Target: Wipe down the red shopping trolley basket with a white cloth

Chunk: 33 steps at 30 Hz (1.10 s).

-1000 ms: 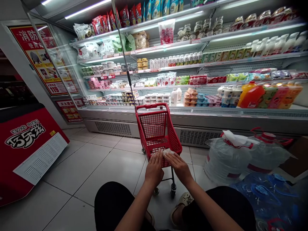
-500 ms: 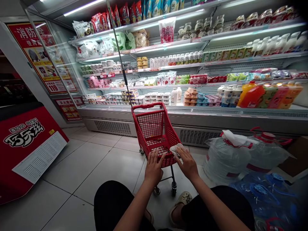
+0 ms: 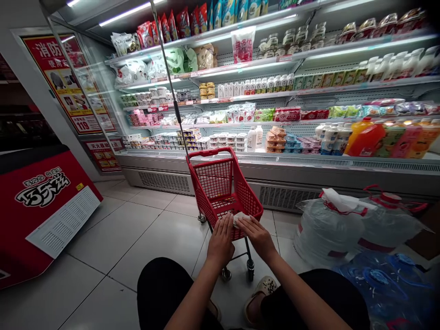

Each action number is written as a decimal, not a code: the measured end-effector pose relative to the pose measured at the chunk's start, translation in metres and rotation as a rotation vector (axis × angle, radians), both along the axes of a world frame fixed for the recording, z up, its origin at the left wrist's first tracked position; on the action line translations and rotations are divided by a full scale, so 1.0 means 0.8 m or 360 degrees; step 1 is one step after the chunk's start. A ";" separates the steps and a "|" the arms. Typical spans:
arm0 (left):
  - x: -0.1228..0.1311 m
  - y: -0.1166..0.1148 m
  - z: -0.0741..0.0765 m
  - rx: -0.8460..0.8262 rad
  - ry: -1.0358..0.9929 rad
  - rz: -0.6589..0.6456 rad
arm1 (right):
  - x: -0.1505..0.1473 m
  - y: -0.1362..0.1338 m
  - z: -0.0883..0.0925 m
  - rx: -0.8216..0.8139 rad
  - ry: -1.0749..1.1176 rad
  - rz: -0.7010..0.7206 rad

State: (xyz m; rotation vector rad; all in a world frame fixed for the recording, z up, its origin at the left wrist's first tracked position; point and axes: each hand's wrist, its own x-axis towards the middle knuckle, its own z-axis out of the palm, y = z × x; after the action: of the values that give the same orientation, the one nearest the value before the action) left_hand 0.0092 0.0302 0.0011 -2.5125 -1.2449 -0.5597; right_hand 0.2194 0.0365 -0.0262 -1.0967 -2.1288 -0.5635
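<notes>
A small red shopping cart (image 3: 244,190) with a lattice basket stands before me on dark legs with casters. My left hand (image 3: 220,238) rests over the basket's near rim, fingers close together and thumb folded in below. Under the fingertips of my right hand (image 3: 257,234) is a crumpled white cloth (image 3: 239,217), pressed against the same rim near its middle. It could be a tissue or a wipe. The two hands are close together, the cloth showing between their fingers. What the fingertips do inside the basket is partly hidden.
A lit refrigerated shelf unit (image 3: 220,158) full of drinks and yogurts runs behind the cart. To the right stand wrapped water jugs (image 3: 326,229) and blue water bottles (image 3: 378,284). A red chest freezer (image 3: 51,215) is at left, on the tiled floor (image 3: 137,229).
My right hand has slid the cloth leftward along the near rim, from the right corner toward my left hand. The left hand's fingers have drawn closer together. The view has shifted slightly.
</notes>
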 end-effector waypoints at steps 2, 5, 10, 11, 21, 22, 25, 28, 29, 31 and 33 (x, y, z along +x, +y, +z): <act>-0.007 0.002 0.000 0.0023 0.0012 -0.0036 | 0.033 0.007 0.002 -0.0009 0.0019 -0.0033; -0.008 0.002 -0.001 0.0020 -0.0012 -0.0057 | 0.077 0.017 0.001 -0.0009 0.0115 -0.0177; 0.015 -0.007 -0.001 -0.0056 -0.0085 -0.0069 | 0.052 0.011 -0.008 -0.0020 0.0237 -0.0274; 0.019 -0.010 0.000 -0.0068 -0.0096 -0.0072 | 0.034 0.006 -0.010 -0.0025 0.0228 -0.0234; 0.007 -0.011 0.007 -0.0013 -0.0052 -0.0109 | 0.016 -0.004 0.000 -0.0054 0.0057 0.0033; 0.007 -0.010 0.007 -0.0005 -0.0042 -0.0113 | 0.034 -0.001 0.000 -0.0060 0.0070 -0.0004; 0.009 -0.010 0.006 -0.0001 -0.0036 -0.0109 | 0.078 0.009 -0.001 -0.0057 0.0161 -0.0179; 0.015 -0.012 0.004 -0.0031 -0.0046 -0.0096 | 0.084 0.009 -0.005 -0.0038 0.0256 -0.0316; 0.017 -0.013 0.004 -0.0047 -0.0059 -0.0095 | 0.075 0.007 -0.006 -0.0034 0.0279 -0.0338; 0.019 -0.015 0.004 -0.0082 -0.0098 -0.0097 | 0.045 0.001 -0.010 -0.0036 0.0290 -0.0320; 0.020 -0.016 0.004 -0.0112 -0.0131 -0.0098 | 0.007 -0.007 -0.013 -0.0039 0.0258 -0.0223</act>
State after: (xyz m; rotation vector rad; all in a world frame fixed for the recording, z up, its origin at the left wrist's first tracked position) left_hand 0.0250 0.0177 0.0041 -2.6180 -1.2397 -0.6506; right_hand 0.2252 0.0306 -0.0367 -1.2683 -1.9354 -0.4958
